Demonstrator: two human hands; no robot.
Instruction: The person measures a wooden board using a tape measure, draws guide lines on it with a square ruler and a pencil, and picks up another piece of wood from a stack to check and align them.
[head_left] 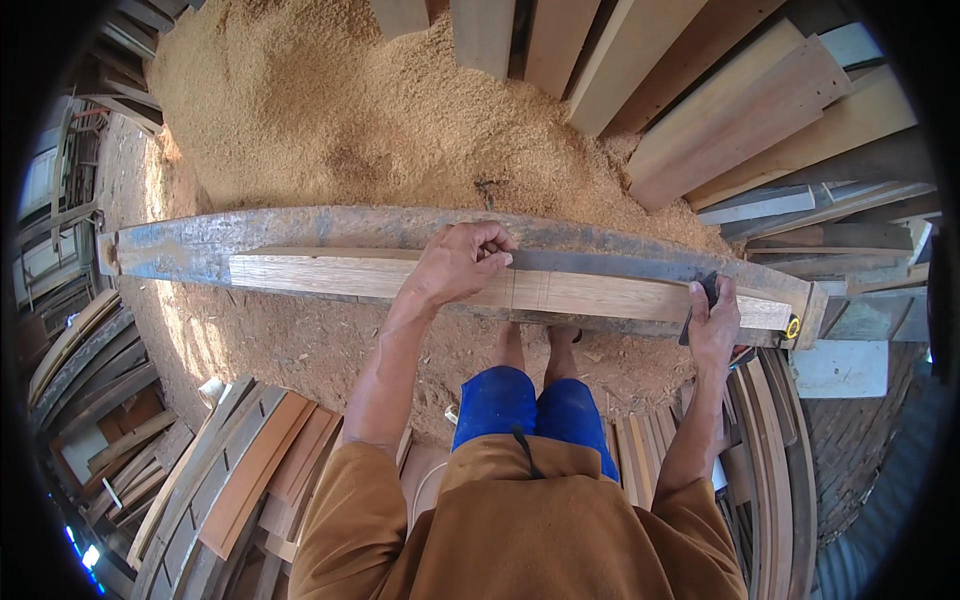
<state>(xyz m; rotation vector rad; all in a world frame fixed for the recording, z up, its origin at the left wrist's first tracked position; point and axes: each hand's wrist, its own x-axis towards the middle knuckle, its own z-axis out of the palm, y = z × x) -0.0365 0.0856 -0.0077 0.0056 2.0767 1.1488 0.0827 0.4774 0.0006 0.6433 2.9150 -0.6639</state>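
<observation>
A long pale wooden board (390, 281) lies lengthwise on a worn bench plank (190, 240) in front of me. Two groups of thin lines cross the board near its middle. Along its far side stretches the grey blade of a handsaw (610, 264). My right hand (712, 320) is closed around the saw's black handle, over the right part of the board. My left hand (462, 262) is closed at the blade's left tip, thumb and forefinger pinched together; the fingers partly hide that end. A round yellow-and-black tape measure (792, 327) sits at the board's right end.
Beyond the bench rises a large sawdust heap (330, 110). Leaning planks (740, 120) crowd the far right. Stacked boards (250, 470) stand at my near left, and more timber (765, 460) at my near right. A dark metal piece (489, 190) projects beyond the bench's far edge.
</observation>
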